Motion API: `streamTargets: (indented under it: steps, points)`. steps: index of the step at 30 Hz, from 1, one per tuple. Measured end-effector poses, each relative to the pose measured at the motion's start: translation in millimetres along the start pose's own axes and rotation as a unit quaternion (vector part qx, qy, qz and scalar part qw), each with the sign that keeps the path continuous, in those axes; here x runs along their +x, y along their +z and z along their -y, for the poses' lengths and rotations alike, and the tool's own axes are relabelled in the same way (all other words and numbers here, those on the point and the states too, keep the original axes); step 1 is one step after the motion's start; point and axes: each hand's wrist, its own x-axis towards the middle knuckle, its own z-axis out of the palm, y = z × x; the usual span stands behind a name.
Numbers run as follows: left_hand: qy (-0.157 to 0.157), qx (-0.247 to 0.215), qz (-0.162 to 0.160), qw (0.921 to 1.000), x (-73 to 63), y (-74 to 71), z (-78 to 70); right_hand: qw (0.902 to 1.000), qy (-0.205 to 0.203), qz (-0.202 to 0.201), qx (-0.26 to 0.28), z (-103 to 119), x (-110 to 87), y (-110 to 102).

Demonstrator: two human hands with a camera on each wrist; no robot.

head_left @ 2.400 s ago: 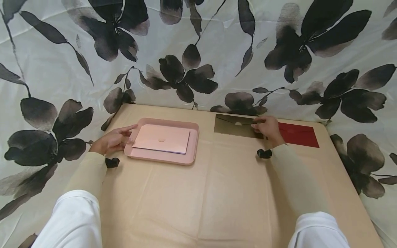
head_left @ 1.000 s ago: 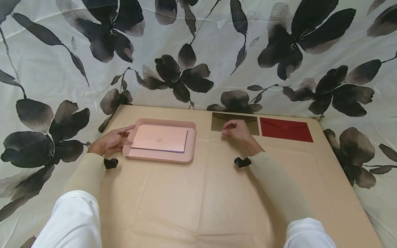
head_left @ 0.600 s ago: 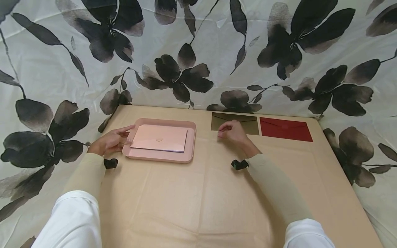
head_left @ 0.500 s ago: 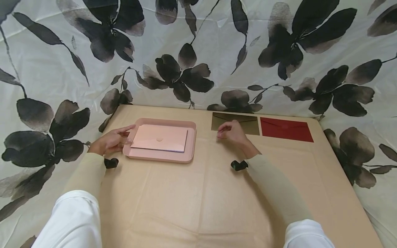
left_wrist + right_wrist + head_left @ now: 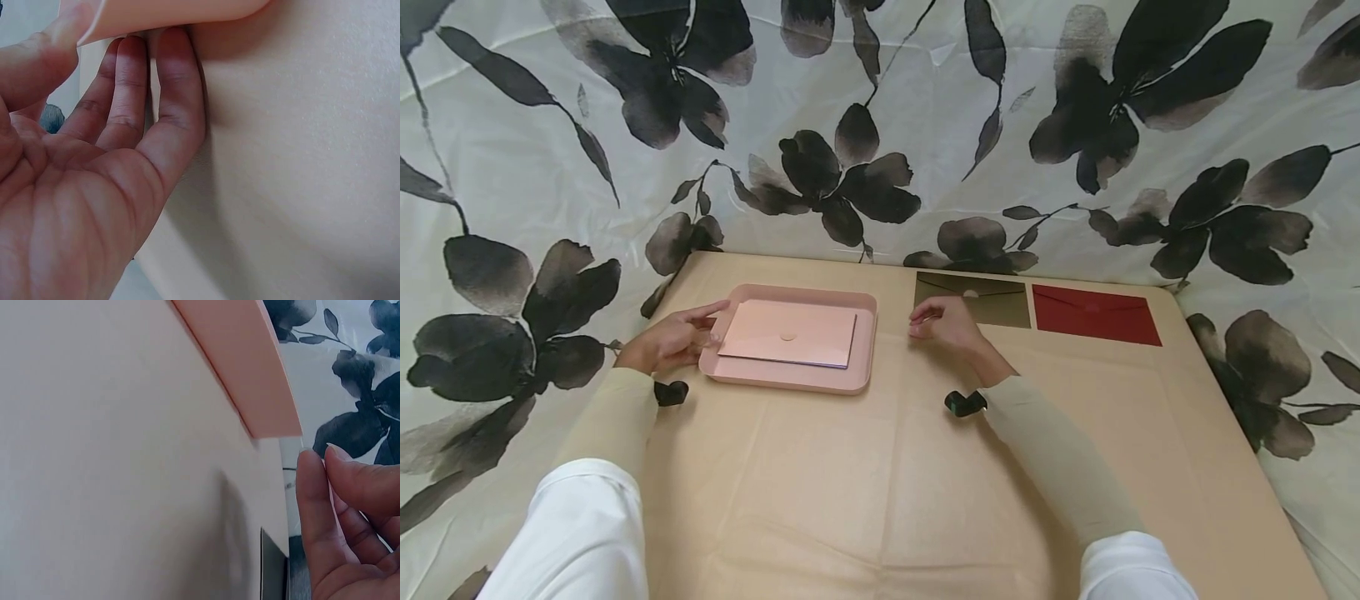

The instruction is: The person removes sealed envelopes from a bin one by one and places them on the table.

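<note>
At the left of the table is a pink tray (image 5: 862,342), with a pale pink envelope (image 5: 805,325) lying in it, a round seal on its flap. A dark bluish edge shows under the envelope's near side. My left hand (image 5: 666,342) holds the tray's left end; in the left wrist view its thumb lies at the rim and the fingers reach beneath. My right hand (image 5: 951,327) hovers between the tray and an olive envelope (image 5: 1003,310), overlapping that envelope's corner. Its thumb and index fingertips come close together with nothing between them, as the right wrist view shows.
A red envelope (image 5: 1097,315) lies right of the olive one, along the table's back edge. Tan covering (image 5: 865,483) spreads over the table. Behind and around it hangs a white cloth (image 5: 970,167) with dark flowers.
My right hand has left the olive envelope, where its fingers were at the right end, and moved left toward the tray. My left hand stays at the tray.
</note>
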Motion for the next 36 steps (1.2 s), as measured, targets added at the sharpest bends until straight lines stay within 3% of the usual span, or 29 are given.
streamTargets:
  steps: [25, 36]
  points:
    - [0.005, -0.004, 0.008, 1.0, 0.4, 0.0, 0.7, 0.9985, 0.013, 0.037, 0.039, 29, 12.8, 59]
    - [0.005, -0.002, 0.007, 1.0, -0.8, -0.3, -1.6, 0.9903, 0.07, 0.056, 0.106, 42, 16.6, 81]
